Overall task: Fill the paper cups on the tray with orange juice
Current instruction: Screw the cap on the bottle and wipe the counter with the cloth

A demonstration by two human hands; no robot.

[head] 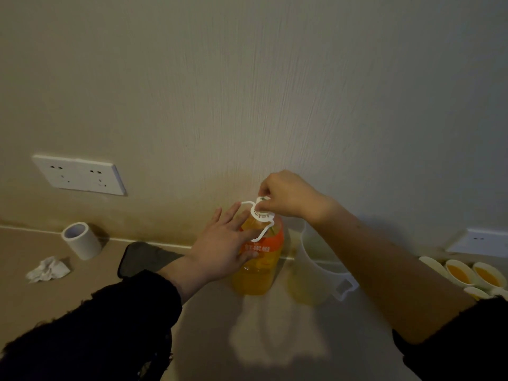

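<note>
While my right hand pinches the white screw cap of the clear plastic orange-juice bottle standing on the pale table and my left hand steadies it with straight fingers, two white paper cups at far right already hold juice, the rest unclear.

A pale beige counter fills the lower part of the frame and meets the wall along a light strip. At centre a juice bottle stands upright on it. Just right of the bottle is a translucent white pitcher, its handle toward the lower right. At left, near the wall, sits a tape roll with its open core facing upper left. Below it lies a crumpled tissue. A dark flat object lies between the tape and the bottle. At the right edge are paper cups, two showing juice; what is under them cannot be seen.
</note>
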